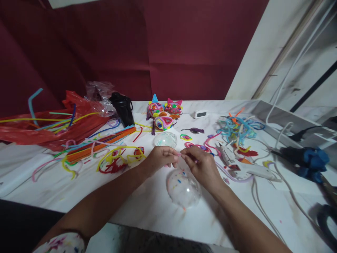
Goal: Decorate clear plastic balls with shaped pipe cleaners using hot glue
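My left hand [163, 157] and my right hand [199, 162] meet over the middle of the table, fingertips pinched round a small pink piece [179, 154]. Just below them a clear plastic dome [183, 189] with coloured bits on it rests on the white table [142, 211]. Beyond my left hand lies a second clear, round piece [165, 139]. Behind it sit colourful decorated figures [164, 112] with purple tassels. To the right of these are a small oval ornament [186, 137] and a purple tassel [196, 130].
Pipe cleaners [101, 142] and a red plastic bag [79, 121] cover the left, beside a black bottle [123, 110]. At right are a white glue gun [244, 168] with its cord, tangled blue strips [235, 128], a small display [200, 114] and black-handled scissors [325, 218].
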### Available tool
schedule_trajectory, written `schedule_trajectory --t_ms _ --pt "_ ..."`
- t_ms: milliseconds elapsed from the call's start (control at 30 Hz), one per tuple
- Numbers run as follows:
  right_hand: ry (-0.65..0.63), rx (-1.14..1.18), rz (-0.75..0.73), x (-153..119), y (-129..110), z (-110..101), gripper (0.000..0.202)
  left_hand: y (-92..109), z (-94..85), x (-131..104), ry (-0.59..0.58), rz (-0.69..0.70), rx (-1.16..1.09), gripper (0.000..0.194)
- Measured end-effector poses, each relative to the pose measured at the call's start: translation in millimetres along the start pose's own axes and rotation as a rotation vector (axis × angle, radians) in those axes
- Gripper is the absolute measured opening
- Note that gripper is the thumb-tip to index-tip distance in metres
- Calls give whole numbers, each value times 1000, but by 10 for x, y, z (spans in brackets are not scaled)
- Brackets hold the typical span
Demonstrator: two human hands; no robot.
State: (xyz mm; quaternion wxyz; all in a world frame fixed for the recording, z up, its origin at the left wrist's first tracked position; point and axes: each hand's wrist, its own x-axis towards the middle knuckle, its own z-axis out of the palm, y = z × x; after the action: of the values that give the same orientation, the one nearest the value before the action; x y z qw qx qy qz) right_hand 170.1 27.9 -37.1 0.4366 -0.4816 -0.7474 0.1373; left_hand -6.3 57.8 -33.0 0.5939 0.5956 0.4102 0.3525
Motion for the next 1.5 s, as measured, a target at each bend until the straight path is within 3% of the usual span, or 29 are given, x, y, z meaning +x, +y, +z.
schedule_trajectory --t_ms 267,467,633,900,1333,1500 --pt "-1 -28 -87 1 -19 -8 17 -61 -4 13 -36 -22 -155 31" --pt "-14 134 86 10 -39 -14 17 -80 40 22 -13 27 -169 32" --pt "15 389 242 11 -7 24 25 -30 102 -6 -24 6 -314 37" --pt "-56 462 272 7 -47 22 24 -45 117 -20 -46 83 -344 38" --pt "-74 430 269 -7 -97 -19 19 -169 119 36 72 132 -301 29" --pt "-103 560 345 -16 -98 4 18 -201 122 37 113 162 -280 26"
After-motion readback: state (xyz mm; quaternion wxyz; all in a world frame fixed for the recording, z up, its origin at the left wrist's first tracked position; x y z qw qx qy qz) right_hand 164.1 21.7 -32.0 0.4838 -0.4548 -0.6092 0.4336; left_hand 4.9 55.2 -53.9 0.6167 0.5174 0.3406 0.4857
